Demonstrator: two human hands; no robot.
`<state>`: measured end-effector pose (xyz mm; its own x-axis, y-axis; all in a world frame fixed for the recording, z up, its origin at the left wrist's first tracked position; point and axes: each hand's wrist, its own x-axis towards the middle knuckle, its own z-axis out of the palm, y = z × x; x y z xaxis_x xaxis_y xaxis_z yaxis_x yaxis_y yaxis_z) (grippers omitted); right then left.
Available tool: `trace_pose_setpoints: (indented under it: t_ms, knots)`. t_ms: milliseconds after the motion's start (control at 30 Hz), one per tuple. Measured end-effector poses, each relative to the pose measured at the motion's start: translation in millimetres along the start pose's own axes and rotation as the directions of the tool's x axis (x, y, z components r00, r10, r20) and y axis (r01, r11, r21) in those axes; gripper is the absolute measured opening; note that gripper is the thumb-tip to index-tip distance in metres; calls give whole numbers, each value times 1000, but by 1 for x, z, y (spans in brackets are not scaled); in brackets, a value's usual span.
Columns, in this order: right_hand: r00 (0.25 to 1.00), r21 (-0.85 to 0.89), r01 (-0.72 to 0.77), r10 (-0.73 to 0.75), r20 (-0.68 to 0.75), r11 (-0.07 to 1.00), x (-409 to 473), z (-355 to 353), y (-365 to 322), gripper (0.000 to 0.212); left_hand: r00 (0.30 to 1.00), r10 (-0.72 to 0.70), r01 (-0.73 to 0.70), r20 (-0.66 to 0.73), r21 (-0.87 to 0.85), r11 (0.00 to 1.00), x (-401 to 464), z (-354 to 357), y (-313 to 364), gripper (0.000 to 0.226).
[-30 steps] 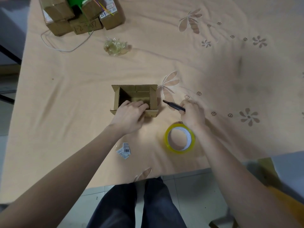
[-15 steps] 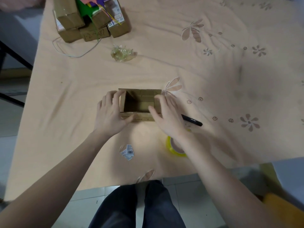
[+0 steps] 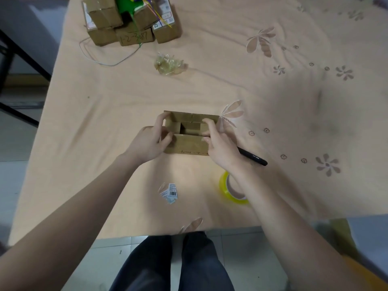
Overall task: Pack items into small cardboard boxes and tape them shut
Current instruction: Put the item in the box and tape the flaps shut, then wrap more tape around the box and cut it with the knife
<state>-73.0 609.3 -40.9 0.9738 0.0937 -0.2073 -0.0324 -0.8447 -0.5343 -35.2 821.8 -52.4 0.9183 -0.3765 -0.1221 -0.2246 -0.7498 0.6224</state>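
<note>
Two dark trouser legs point(image 3: 168, 267) sit nearest to us, over a tiled floor, just short of the table's point(image 3: 69, 164) front edge, which is draped in a peach cloth printed with pale flowers. On the cloth close to that edge we see a small crumpled label with a barcode point(image 3: 169, 193), and to its right a roll of yellow-tinted tape point(image 3: 230, 190), partly hidden behind the right forearm.

Further in, both hands meet at a small open cardboard box point(image 3: 190, 135) standing near the middle of the table. Our left hand point(image 3: 150, 141) grips the box's left end, its fingers curled over the left flap and the thumb pressed on the near side. Our right hand point(image 3: 220, 145) grips the right end in the same way, fingertips curled over the right flap and into the opening. The side flaps are partly folded in, while the middle of the box shows as a dark gap; we cannot tell what lies inside. Handwriting runs along the near wall. A black pen point(image 3: 253, 157) lies on the cloth just beside the right hand, pointing away to the right.

Beyond the box sits a crumpled wad of clear tape point(image 3: 169, 65). At the far left of the table we see a cluster of closed cardboard boxes point(image 3: 130, 19) with something green among them, and a thin wire point(image 3: 100, 59) looped beside it.
</note>
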Motion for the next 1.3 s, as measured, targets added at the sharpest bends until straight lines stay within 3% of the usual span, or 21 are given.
trace_pose_setpoints:
  t_ms: [133, 233, 300, 533, 900, 1000, 1100, 1167, 1233, 1300]
  knots:
    - [984, -286, -92, 42, -174, 954, 6, 3, 3, 72, 992, 8, 8, -129, 124, 992, 2, 4, 2, 66]
    - [969, -400, -102, 0, -247, 911, 9, 2, -2, 84, 983, 24, 26, -182, 267, 963, 4, 5, 4, 84]
    - [974, -456, -69, -39, -224, 887, 9, 3, -7, 80, 986, 50, 6, -161, 330, 944, 5, 6, 5, 81]
    - [990, -481, -15, -55, -132, 877, -1, 15, -8, 47, 974, 125, -47, -187, 378, 925, -5, 9, 9, 25]
    - [998, -525, -51, 58, -3, 849, -9, 36, -9, 54, 994, 81, -28, -73, 553, 833, -19, 23, 17, 49]
    - [997, -419, -71, 52, -57, 905, -8, 31, -11, 54, 997, 30, 14, -69, 560, 828, -14, 20, 27, 63]
    - [986, 27, -146, 148, -75, 989, -2, 16, -10, 47, 992, -40, 96, -120, 506, 857, -4, 19, 32, 49]
    - [974, 277, -168, 203, -102, 946, -1, 2, -9, 46, 980, -101, 163, -170, 412, 896, 2, 13, 37, 42]
    - [959, 360, -135, 213, -188, 923, -6, -11, -5, 44, 972, -103, 172, -211, 339, 925, 3, 9, 44, 39]
    - [928, 442, -146, 277, -249, 885, -19, -21, 3, 39, 975, -15, 81, -221, 293, 952, -1, 10, 55, 36]
